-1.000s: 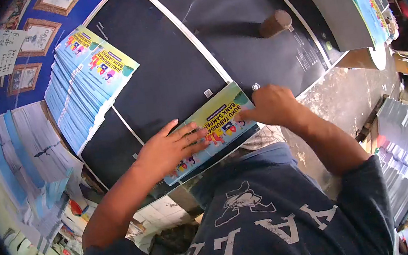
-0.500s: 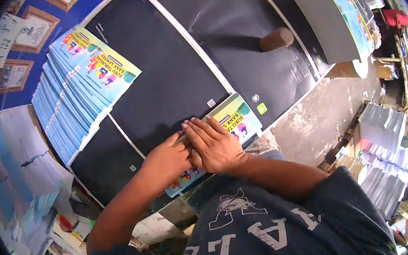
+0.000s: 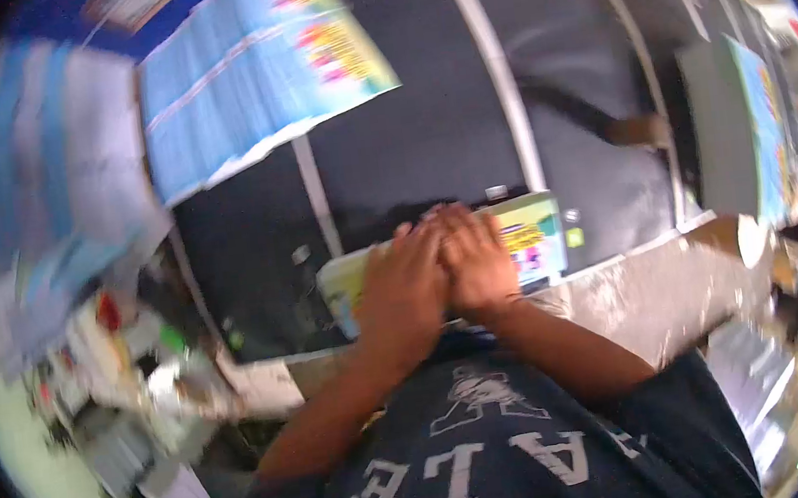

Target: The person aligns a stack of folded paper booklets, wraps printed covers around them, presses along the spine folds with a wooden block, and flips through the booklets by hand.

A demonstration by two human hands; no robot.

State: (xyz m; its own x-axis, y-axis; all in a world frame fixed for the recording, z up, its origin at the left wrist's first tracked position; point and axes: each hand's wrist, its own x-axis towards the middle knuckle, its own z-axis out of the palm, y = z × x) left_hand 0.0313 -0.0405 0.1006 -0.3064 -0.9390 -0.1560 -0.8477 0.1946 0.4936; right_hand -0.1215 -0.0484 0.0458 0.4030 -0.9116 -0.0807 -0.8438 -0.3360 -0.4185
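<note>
My left hand (image 3: 403,283) and my right hand (image 3: 478,260) lie side by side, touching, on a colourful printed booklet (image 3: 541,234) at the near edge of the black-covered table (image 3: 417,140). Both press down flat, with fingers pointing away from me, and cover the booklet's middle. Its left and right ends show on either side of them. Motion blur softens the fingers. At the upper left rests a fanned stack of similar booklets (image 3: 236,81).
A brown cylindrical object (image 3: 638,132) stands on the table's right part. Beyond it is another stack of printed sheets (image 3: 732,131). Piled paper (image 3: 67,148) is at far left, and more paper stacks (image 3: 747,368) are at lower right.
My right hand has come from the booklet's right end to its middle, beside my left hand. The view has turned, so the booklet now appears nearly level.
</note>
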